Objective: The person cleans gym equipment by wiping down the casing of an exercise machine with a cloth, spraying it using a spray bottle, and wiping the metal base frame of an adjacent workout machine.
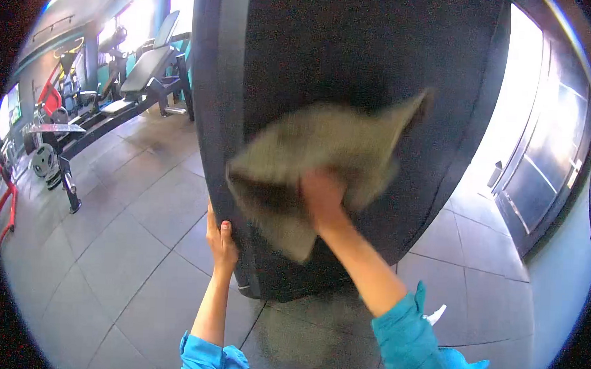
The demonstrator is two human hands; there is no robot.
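Note:
A large black padded panel [365, 50] stands upright in front of me. Against its left edge rests my left hand [222, 242], fingers pointing up and thumb apart on the near face. My right hand [322, 193], blurred by motion, presses a greyish-beige cloth [323, 137] to the panel's dark face. The cloth is spread out and blurred too, with one corner sticking up to the right and another hanging down. The right fingers are partly hidden in its folds.
Gym equipment with a padded bench [146, 69] and weight plates [44, 161] stands at the left. Grey tiles [137, 244] cover the floor. A glass-paned door [537, 160] is at the right, beside a pale wall [562, 285].

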